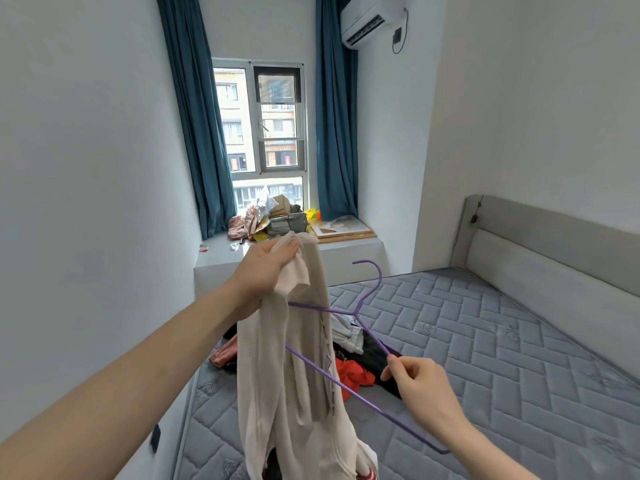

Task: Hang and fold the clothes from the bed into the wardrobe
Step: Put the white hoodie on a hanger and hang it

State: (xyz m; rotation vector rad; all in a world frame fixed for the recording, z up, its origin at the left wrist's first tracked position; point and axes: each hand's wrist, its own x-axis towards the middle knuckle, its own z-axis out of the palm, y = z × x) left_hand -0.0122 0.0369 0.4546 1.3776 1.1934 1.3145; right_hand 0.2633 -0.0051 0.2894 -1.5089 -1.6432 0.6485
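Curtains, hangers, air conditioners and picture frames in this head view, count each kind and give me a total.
Curtains: 2, left curtain and right curtain
Hangers: 1, purple hanger
Air conditioners: 1
Picture frames: 1
Total: 5

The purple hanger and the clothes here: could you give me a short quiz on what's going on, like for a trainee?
1. True or false: the purple hanger lies flat on the mattress.
2. Which hand grips the cream garment at its top? A) left hand B) right hand C) neither
3. Fill in: the pile of clothes waiting to be sorted lies on the ____.

Key:
1. False; the right hand pinches it by one arm and holds it in the air, part of it behind the cream garment.
2. A
3. mattress
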